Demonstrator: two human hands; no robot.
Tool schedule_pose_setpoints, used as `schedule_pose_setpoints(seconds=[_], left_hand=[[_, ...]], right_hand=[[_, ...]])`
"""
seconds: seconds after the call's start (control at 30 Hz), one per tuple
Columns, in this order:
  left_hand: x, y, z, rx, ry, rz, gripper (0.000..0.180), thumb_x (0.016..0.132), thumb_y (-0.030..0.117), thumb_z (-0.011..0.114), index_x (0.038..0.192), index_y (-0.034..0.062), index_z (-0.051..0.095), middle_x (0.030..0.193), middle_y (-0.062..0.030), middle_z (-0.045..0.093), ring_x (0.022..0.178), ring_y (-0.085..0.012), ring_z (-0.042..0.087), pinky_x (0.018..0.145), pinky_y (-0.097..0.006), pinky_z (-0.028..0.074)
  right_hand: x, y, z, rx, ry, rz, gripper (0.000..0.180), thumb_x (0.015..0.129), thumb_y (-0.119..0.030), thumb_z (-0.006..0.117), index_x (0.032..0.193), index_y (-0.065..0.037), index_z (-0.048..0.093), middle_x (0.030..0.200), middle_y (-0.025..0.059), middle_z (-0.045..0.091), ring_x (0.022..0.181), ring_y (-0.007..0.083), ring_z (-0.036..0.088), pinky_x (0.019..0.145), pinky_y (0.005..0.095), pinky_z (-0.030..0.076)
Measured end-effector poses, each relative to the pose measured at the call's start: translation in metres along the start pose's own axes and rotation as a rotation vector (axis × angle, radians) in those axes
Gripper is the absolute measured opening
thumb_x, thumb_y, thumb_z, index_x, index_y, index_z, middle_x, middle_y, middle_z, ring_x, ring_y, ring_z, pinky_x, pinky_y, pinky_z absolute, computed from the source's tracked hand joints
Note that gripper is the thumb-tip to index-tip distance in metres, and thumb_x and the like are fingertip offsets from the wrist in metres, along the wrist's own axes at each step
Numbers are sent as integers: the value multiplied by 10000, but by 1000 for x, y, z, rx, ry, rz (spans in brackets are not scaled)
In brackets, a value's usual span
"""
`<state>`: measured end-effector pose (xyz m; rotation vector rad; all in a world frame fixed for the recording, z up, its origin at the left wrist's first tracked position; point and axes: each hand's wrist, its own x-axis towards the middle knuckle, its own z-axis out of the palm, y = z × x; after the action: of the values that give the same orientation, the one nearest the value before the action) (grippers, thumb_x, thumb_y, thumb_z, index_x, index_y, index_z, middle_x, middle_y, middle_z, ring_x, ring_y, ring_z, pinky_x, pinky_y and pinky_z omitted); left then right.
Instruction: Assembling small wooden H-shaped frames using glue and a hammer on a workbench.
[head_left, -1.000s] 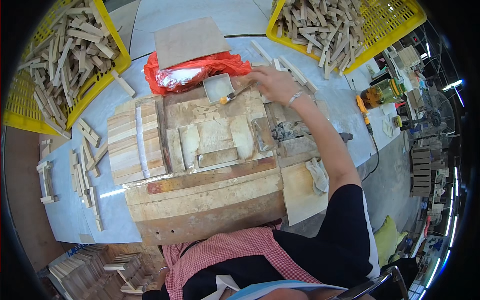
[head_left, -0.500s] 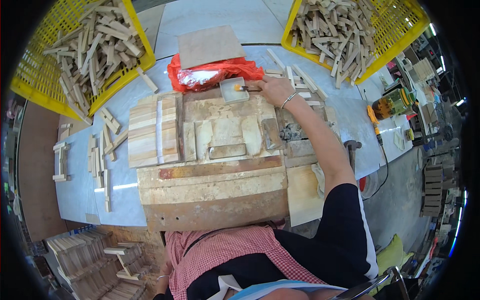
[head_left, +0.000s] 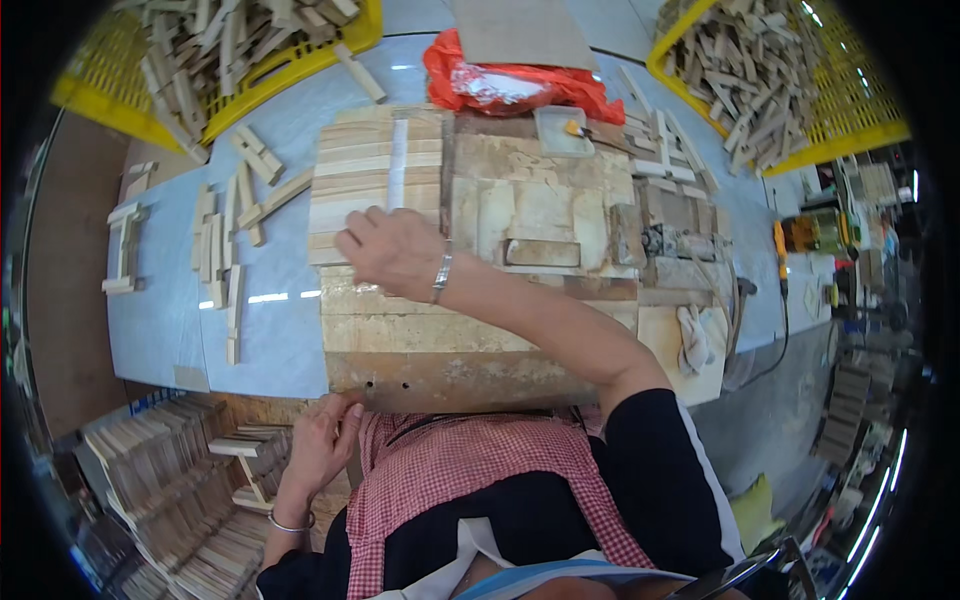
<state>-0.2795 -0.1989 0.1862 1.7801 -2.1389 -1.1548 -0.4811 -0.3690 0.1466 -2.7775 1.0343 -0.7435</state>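
My right hand (head_left: 392, 252) is over the near edge of a row of pale wooden strips (head_left: 350, 170), its fingers curled down; whatever they grip is hidden beneath them. A white band (head_left: 399, 165) runs across the strips. By the front left corner of the worn work board (head_left: 480, 375), my left hand (head_left: 322, 445) is raised with its thumb apart from the fingers, and nothing shows in it. A small brush (head_left: 578, 130) with a yellowish head and dark handle rests in a clear shallow tray (head_left: 556, 144) at the back of the board.
Yellow crates (head_left: 365, 25) (head_left: 815, 150) of wooden sticks stand at the far left and right. Loose sticks (head_left: 218, 240) lie on the blue-white table. Behind the tray is a red plastic bag (head_left: 445, 80) under a flat board (head_left: 525, 30). A white glove (head_left: 693, 340) lies at right.
My right hand has left the brush in the tray and come across to the near edge of the strips. My left hand has risen to the board's front corner. The view has shifted.
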Motion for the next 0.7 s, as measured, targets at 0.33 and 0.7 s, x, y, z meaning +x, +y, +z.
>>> schedule_pose_setpoints(seconds=[0.33,0.7], left_hand=[[10,-5,4,-73,7,157,168,895,126,576,1019,31,637,866,-175,636,774,-347,631,674,-387,498],[14,14,-1,-101,136,218,153,879,91,595,1002,18,649,802,-152,605,718,-316,611,636,-367,482]], right_hand=[[2,-9,-29,-142,123,-16,135,748,-158,632,735,-58,543,708,49,522,680,198,572,519,340,478],[-38,99,-68,647,-81,1089,613,807,-223,708,1303,-9,418,671,116,637,570,163,655,459,298,528]])
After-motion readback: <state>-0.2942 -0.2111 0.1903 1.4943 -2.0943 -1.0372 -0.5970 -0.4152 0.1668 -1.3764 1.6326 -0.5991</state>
